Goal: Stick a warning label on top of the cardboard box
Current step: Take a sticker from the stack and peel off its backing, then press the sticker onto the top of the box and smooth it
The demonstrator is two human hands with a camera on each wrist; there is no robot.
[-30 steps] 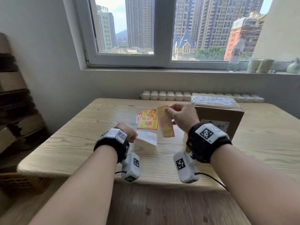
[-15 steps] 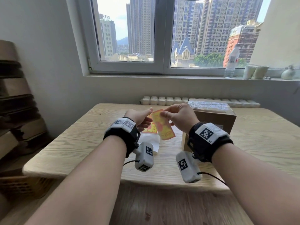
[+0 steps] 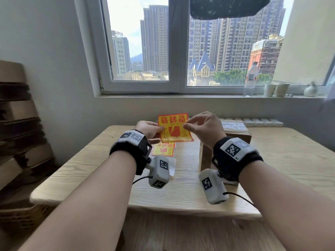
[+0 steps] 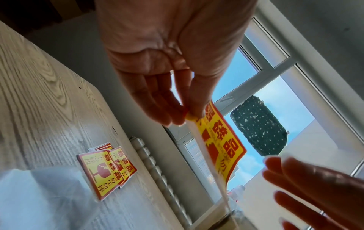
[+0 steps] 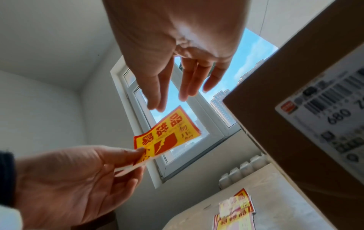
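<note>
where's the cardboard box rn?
Head view: the cardboard box sits on the table at right, behind the right hand, below the windowsill.

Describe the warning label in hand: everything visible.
The warning label is a yellow rectangle with a red border, red Chinese characters and a broken-glass symbol. It looks like thin, slightly curled paper, held upright above the table, print toward the person. The left hand pinches its left edge; the right hand is at its right side, contact unclear. A pale backing strip shows at the pinched edge.
</note>
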